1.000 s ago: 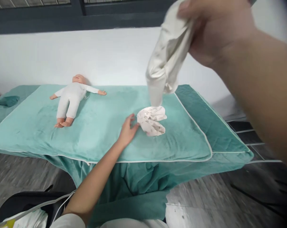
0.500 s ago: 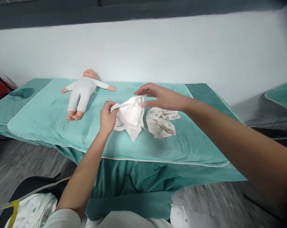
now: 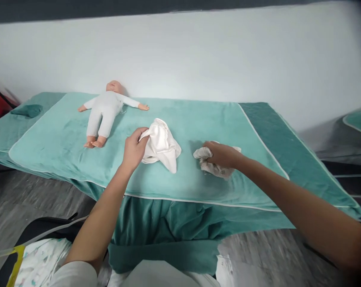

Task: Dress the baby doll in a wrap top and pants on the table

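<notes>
My left hand [image 3: 134, 148] is closed on the edge of a plain white baby garment [image 3: 161, 145] that rests crumpled on the teal towel [image 3: 63, 139]. To the right, my right hand [image 3: 220, 154] is closed on a crumpled patterned white cloth [image 3: 213, 167] lying on the same towel. A baby doll [image 3: 104, 113] in a white suit lies on its back at the far left of the towel, arms spread, well away from both hands.
The towel covers a low bed against a white wall [image 3: 198, 59]. A small folded teal cloth [image 3: 28, 110] sits at the far left. A printed white bag [image 3: 40, 261] lies near my lap. Grey wood-look floor [image 3: 273, 255] runs along the bed.
My right hand brought the plain garment down from high up, passed it to my left hand, then moved right and closed on the patterned cloth. The view shifted slightly.
</notes>
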Demonstrator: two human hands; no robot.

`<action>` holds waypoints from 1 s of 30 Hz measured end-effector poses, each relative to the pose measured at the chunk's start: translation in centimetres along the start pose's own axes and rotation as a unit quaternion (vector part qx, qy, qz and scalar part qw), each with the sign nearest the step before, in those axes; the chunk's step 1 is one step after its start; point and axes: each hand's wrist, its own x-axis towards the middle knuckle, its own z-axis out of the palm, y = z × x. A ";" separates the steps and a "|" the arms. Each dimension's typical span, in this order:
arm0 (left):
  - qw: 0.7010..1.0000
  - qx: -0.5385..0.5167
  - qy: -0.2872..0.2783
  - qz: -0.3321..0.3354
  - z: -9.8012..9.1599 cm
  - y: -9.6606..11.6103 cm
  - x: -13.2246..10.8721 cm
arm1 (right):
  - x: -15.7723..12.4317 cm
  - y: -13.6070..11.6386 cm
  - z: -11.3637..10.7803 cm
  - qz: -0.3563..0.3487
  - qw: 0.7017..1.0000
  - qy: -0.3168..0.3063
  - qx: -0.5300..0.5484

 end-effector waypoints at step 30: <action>0.877 0.405 0.055 0.252 -4.6 10.1 2.5 | -3.9 -17.6 -14.7 -0.166 0.915 0.306 0.205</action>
